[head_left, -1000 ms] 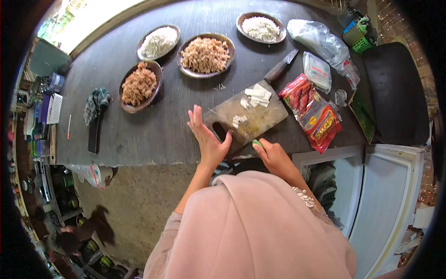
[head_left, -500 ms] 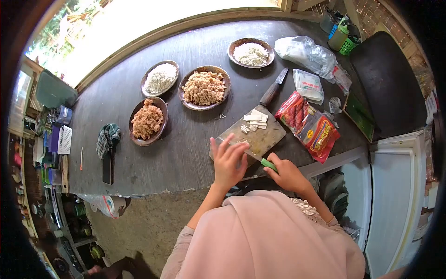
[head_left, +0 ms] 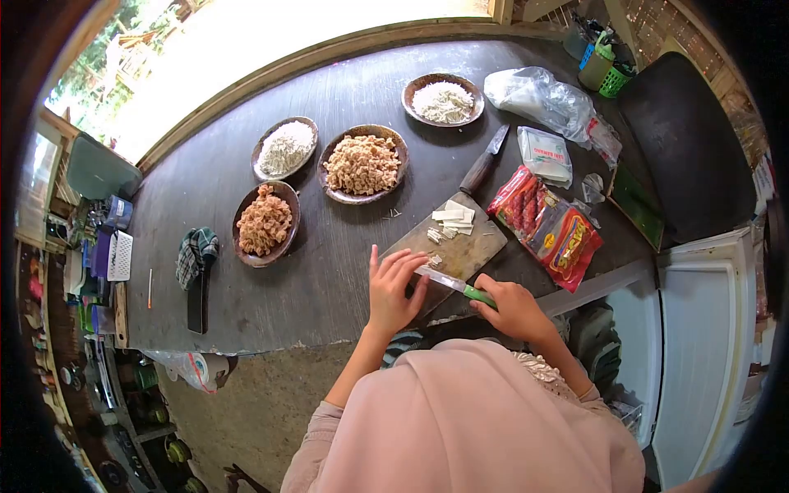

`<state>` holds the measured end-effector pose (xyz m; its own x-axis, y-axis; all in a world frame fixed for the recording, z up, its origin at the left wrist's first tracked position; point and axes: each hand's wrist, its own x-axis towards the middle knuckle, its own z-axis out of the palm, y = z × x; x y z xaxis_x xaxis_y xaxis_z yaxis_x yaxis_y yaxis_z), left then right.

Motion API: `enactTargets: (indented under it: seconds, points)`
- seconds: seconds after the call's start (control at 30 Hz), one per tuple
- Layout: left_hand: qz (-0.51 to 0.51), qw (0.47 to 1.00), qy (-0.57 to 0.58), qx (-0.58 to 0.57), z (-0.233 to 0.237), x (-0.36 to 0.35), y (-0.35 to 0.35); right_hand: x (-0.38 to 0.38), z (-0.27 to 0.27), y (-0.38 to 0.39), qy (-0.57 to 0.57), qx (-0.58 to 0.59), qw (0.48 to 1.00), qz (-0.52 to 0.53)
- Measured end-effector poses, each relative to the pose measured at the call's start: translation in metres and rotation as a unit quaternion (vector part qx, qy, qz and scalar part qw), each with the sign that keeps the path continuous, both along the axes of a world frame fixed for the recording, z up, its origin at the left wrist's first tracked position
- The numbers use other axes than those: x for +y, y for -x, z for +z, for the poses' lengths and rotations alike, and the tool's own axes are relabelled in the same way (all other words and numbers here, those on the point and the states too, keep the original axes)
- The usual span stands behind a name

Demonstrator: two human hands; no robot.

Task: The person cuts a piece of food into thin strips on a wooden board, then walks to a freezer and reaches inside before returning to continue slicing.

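My right hand (head_left: 516, 312) is wrapped round the green handle of a small knife (head_left: 445, 280). Its blade points left, low over the near part of a worn cutting board (head_left: 478, 249). At the blade's tip is my left hand (head_left: 396, 294), its fingers stretched out and apart, thumb and fingertips right beside the metal. A few small pale pieces (head_left: 435, 260) lie on the board just beyond the blade. Farther up the board are flat white slices (head_left: 454, 215) and a small pile of thin white strips (head_left: 440, 234).
A larger dark-handled knife (head_left: 485, 160) lies beyond the board. To the right are a red packet (head_left: 546, 230), a white packet (head_left: 545, 156) and a clear plastic bag (head_left: 538, 99). Several bowls, including one of brown crumbles (head_left: 362, 164) and one of white shreds (head_left: 444, 102), stand farther back.
My left hand has drawn back a little toward me, its fingers lower and nearer the blade's tip. More of the blade and the small pieces now shows. The right hand keeps its grip.
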<state>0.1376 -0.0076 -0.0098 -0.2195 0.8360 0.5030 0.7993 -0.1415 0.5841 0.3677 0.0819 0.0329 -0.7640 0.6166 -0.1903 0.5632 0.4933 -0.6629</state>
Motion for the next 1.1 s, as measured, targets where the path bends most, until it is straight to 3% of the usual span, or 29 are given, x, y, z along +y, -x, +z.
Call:
enactTargets:
  seconds: [0.13,0.3,0.53,0.7,0.9,0.97,1.1]
  points:
    - [0.095,0.993,-0.067,-0.038,-0.012,-0.004,0.015,0.005,-0.002,-0.005,0.012,0.017,0.999,-0.030]
    - [0.127,0.988,-0.048,-0.076,-0.010,-0.005,0.017,0.019,-0.011,-0.016,0.064,0.005,0.995,-0.081]
    - [0.057,0.997,-0.008,-0.051,-0.014,0.019,0.010,0.035,-0.013,-0.024,0.024,0.083,0.981,-0.176]
    - [0.005,0.998,0.052,-0.035,-0.014,0.056,0.014,0.036,-0.026,-0.023,0.026,0.106,0.977,-0.183]
    - [-0.024,0.999,0.019,0.030,-0.011,0.100,0.008,0.043,-0.029,-0.025,0.032,0.126,0.975,-0.181]
    - [-0.027,0.991,0.125,0.041,-0.005,0.106,0.011,0.044,-0.030,-0.026,0.027,0.135,0.974,-0.178]
    - [-0.049,0.995,0.064,0.060,-0.006,0.114,0.020,0.051,-0.029,-0.026,0.005,0.142,0.975,-0.168]
